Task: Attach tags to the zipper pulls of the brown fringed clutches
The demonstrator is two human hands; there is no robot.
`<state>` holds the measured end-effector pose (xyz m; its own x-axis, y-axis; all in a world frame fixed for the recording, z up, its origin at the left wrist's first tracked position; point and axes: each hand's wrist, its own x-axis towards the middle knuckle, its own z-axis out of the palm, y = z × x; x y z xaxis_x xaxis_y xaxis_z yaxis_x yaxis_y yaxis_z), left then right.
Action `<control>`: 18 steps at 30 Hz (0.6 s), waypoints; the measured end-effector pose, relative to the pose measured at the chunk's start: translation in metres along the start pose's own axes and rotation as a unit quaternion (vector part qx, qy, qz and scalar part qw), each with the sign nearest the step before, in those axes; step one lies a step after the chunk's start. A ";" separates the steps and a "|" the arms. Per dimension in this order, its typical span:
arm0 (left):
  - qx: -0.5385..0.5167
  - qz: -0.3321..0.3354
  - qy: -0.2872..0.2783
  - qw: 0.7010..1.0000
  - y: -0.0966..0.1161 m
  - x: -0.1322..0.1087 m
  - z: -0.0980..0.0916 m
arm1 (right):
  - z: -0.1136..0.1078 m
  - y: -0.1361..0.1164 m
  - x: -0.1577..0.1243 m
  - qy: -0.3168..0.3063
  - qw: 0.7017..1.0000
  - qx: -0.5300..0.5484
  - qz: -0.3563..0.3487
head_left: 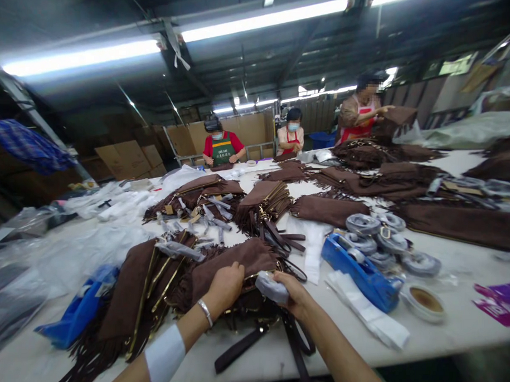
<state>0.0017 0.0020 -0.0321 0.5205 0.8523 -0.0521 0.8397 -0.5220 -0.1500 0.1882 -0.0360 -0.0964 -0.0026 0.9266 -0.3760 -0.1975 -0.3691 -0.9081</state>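
Observation:
A brown fringed zip bag [246,255] lies in front of me on a stack of similar bags. My left hand [229,285], with a silver bangle at the wrist, has its fingers closed on the bag's near edge by the gold zip. In my right hand [291,295] is a plastic-wrapped strap coil [272,287], pinched between thumb and fingers right at the bag's opening. Dark wrist straps [241,346] hang from the stack toward the table's front edge. The inside of the bag is hidden from view.
Blue tape dispensers [361,270] [81,307] stand at both sides. More wrapped coils [387,240] are piled at right, near a tape roll [423,303] and white strips [368,309]. Other brown bags [332,209] cover the table beyond. Several co-workers [223,148] work across the table.

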 end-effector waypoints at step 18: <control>0.040 0.007 0.024 0.999 -0.005 -0.001 -0.043 | 0.037 -0.023 0.002 0.220 0.963 -0.120 -0.104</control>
<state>0.0034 0.0020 0.0109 0.5408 0.8411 -0.0076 0.8181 -0.5281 -0.2275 0.1570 -0.0227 -0.0696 0.4380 0.8818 -0.1747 0.0827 -0.2331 -0.9689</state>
